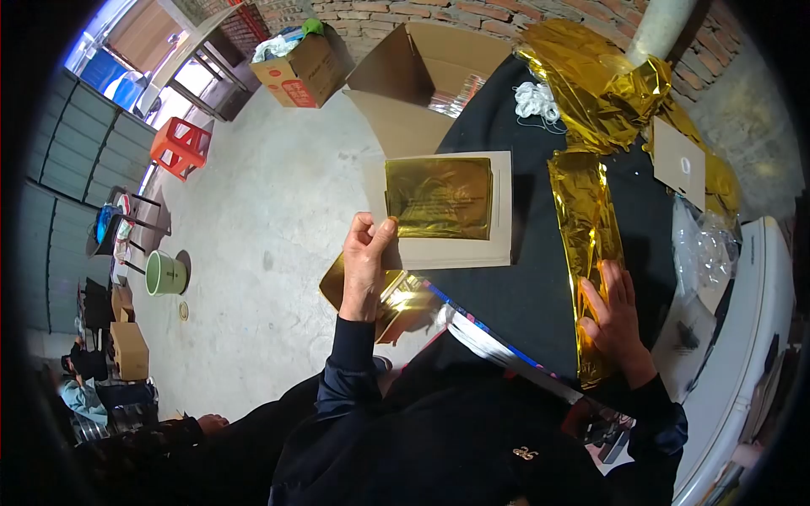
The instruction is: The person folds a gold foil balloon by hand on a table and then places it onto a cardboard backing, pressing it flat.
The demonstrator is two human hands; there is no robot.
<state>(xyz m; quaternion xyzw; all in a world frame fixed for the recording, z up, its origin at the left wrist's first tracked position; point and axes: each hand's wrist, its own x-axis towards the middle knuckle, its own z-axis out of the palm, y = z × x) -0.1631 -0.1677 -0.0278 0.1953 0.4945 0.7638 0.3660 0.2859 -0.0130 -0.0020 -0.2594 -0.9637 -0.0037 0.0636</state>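
Observation:
My left hand is closed, thumb against bent fingers, at the lower left corner of a shiny gold foil sheet. That sheet lies on a pale grey-beige cardboard panel, and faint lines of print show on it. More gold foil hangs in a curved piece below and behind my left wrist. My right hand rests with fingers apart on a long, crinkled gold foil strip, which lies lengthwise on the black cloth of the table.
Crumpled gold foil and a bundle of white string lie at the table's far end. A large open carton stands beyond the table. On the floor are a red stool and a green bucket. Another person's hand shows lower left.

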